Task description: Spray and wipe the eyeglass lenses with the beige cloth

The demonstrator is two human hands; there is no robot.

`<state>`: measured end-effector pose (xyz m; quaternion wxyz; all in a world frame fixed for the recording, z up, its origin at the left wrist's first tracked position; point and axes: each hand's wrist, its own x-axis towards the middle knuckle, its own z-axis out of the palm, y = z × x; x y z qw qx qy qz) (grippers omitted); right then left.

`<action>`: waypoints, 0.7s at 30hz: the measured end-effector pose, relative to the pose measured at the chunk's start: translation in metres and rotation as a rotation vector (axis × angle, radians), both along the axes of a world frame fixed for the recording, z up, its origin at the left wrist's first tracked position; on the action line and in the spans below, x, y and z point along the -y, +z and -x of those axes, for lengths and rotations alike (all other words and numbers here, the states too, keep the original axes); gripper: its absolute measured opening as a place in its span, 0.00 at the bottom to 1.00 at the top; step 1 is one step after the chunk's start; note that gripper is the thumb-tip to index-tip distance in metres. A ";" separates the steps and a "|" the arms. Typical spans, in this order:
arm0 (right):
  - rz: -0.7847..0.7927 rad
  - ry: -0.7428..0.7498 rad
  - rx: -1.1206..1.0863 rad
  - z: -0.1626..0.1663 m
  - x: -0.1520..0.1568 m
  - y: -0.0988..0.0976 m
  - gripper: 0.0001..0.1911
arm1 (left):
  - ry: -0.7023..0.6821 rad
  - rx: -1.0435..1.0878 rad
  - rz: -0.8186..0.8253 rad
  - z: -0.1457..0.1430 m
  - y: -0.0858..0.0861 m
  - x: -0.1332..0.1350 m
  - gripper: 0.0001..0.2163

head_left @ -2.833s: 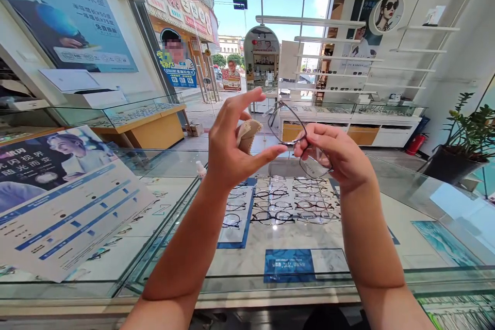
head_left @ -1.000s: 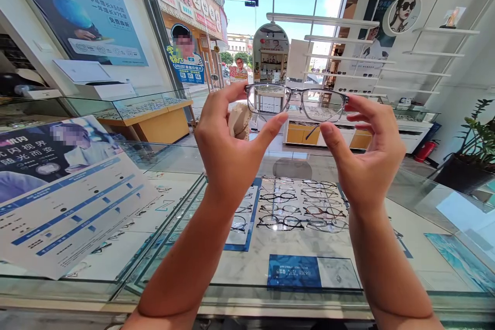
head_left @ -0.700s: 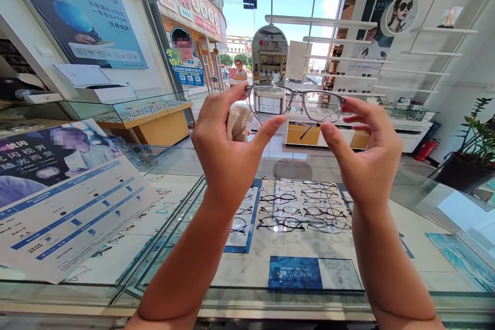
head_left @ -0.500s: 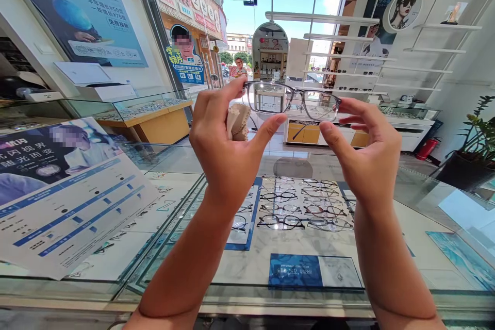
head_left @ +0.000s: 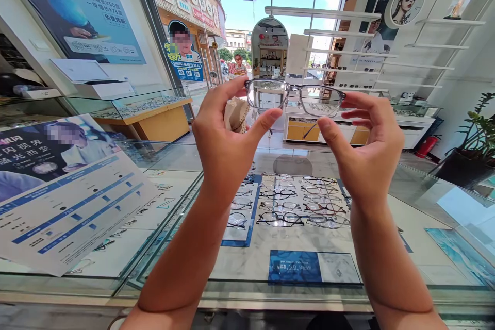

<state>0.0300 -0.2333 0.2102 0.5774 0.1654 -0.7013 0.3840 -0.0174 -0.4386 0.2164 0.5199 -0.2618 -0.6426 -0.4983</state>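
Note:
A pair of eyeglasses (head_left: 293, 88) with a thin dark upper rim and clear lenses is held up level above the glass counter. My left hand (head_left: 228, 139) grips its left end between thumb and fingers. A beige cloth with a scalloped edge (head_left: 235, 115) is bunched inside that same hand, behind the thumb. At the other end, my right hand (head_left: 367, 139) pinches the frame's right corner with thumb and index finger. One temple arm (head_left: 310, 130) hangs down behind the lenses; the other is mostly hidden by my left hand.
Below lies the glass display counter (head_left: 232, 291), with several rows of eyeglasses (head_left: 284, 206) inside. A blue and white card (head_left: 296, 267) is near its front. A printed leaflet (head_left: 73, 191) stands at left. Farther off are a mirror (head_left: 269, 36), shelves (head_left: 344, 33) and a potted plant (head_left: 469, 149).
The eyeglasses have turned slightly and shifted a little to the right, their right end higher. My right hand has moved slightly with them. Both hands keep their hold.

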 end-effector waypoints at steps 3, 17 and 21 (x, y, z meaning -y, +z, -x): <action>-0.015 -0.042 -0.061 0.001 0.001 0.000 0.19 | -0.020 0.030 -0.002 0.006 0.000 0.000 0.25; -0.049 -0.078 -0.065 0.004 -0.003 -0.003 0.23 | 0.019 -0.069 0.084 0.023 -0.008 0.003 0.28; -0.032 -0.034 -0.015 0.009 -0.006 -0.003 0.24 | 0.069 -0.136 0.060 0.023 -0.008 0.003 0.28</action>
